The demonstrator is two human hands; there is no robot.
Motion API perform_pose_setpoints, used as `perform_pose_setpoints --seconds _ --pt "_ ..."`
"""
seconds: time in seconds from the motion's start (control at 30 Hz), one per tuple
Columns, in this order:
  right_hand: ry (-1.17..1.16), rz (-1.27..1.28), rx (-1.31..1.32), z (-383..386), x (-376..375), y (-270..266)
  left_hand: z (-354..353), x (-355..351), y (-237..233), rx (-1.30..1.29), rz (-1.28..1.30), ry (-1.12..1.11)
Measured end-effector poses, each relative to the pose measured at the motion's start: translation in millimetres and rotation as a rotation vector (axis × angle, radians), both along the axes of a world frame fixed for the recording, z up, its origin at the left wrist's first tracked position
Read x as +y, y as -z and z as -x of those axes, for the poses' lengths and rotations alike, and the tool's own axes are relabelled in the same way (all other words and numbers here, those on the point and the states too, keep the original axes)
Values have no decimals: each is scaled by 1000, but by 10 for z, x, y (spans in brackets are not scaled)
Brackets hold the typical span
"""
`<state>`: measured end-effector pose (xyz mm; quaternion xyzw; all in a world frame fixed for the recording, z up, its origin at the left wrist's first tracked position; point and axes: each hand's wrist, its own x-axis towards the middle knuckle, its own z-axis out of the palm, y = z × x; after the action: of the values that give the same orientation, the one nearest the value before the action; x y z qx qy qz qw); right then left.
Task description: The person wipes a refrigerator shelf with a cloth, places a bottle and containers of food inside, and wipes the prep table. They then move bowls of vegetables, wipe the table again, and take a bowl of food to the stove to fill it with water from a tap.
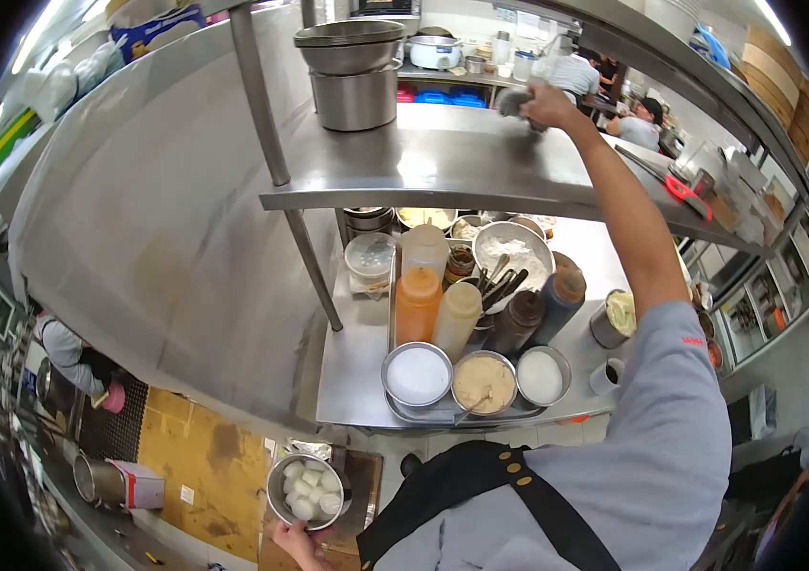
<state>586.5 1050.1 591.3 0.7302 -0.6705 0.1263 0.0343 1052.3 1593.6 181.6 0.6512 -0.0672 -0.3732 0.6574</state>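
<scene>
My right arm reaches up over the steel shelf (443, 162). My right hand (551, 105) is closed on a grey cloth (515, 102) at the shelf top, and both are a little blurred. Low in the view, my left hand (296, 542) grips the near edge of a round metal pot (273, 485). White, rounded pieces (305, 487) fill this pot, which is beside the counter at waist height. Part of my left hand's grip is hidden below the rim.
Stacked metal pots (357, 100) stand at the shelf's left, and a red-handled tool (685, 195) lies at its right. Below, a tray holds squeeze bottles (420, 306) and bowls of white powder (417, 374) and tan crumbs (483, 381). Other people (641, 124) work behind the shelf and at left.
</scene>
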Motion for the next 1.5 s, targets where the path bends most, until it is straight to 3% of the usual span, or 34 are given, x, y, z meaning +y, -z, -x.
perform_pose_setpoints --seconds 0.07,0.1,0.17,0.2,0.27,0.3,0.33,0.4,0.53,0.63,0.67,0.7,0.73,0.77,0.83,0.9,0.93,0.97,1.0,1.03,1.07,1.13,1.17,1.2,1.23,1.27,1.3,1.33,1.37,1.4,1.47,1.5 --pt "196 -18 74 165 -557 498 27 20 -66 -12 -50 25" --pt "342 -59 102 -103 -565 498 36 20 -51 -12 -46 23" --pt "181 -35 212 -564 -605 487 82 48 22 21 -43 4" --pt "73 -35 96 -761 -736 485 81 74 47 19 -45 -1" --pt "-221 40 125 -1079 -949 494 92 88 113 39 -30 7" --pt "-281 -4 96 -1223 -772 420 124 68 141 41 -22 4" --pt "-497 -36 167 -1271 -413 278 149 60 161 46 -30 -11" --pt "-580 1 230 -1280 -112 236 199 66 193 47 -33 -37" --pt "-460 -10 27 -1573 456 341 306 78 258 101 21 -87" --pt "-634 -4 112 -2268 266 523 312 113 171 123 -31 19" --pt "-718 -70 -23 -2517 160 581 344 87 142 111 -27 62" --pt "-617 96 -196 -2687 449 545 412 43 73 63 -2 44" --pt "-634 15 -298 -2815 410 519 383 44 110 37 13 58" --pt "-685 -6 -290 -2860 334 480 355 50 149 11 29 72" --pt "-767 -27 -301 -2607 425 285 124 235 349 -547 -147 267" --pt "-682 134 -259 -2209 353 187 254 236 201 -533 -204 249" --pt "-697 332 -200 -1824 372 127 364 214 118 -516 -258 211" --pt "-538 161 -311 -1397 608 -26 466 131 39 -507 -271 206" --pt "-539 250 208 -905 -15 44 564 18 -33 -204 -115 141" --pt "-397 241 528 -356 -200 122 590 39 42 -49 -37 86" --pt "-188 35 248 149 -178 219 616 65 117 104 37 21" --pt "-268 15 275 491 -350 498 488 206 364 23 -18 11" --pt "-307 4 288 638 -404 621 580 153 153 73 -26 5" --pt "-357 14 85 331 -237 611 612 90 93 80 -24 -7" --pt "-455 -11 181 -383 371 416 609 79 37 75 -48 3" --pt "-410 -76 104 -976 478 536 616 97 12 70 -73 19" --pt "-548 218 114 -1550 485 862 610 96 20 68 -77 31" --pt "-842 427 -120 -2088 659 987 591 76 39 -11 -99 72" --pt "-706 -55 -290 -2474 1292 610 574 75 37 -95 -122 113" --pt "-918 198 -608 -2895 1232 854 588 62 34 -107 -111 125" --pt "-940 508 -679 -2843 1510 675 629 18 23 -87 -95 92" --pt "-899 562 -592 -2518 1503 526 678 20 -37 3 -84 72"
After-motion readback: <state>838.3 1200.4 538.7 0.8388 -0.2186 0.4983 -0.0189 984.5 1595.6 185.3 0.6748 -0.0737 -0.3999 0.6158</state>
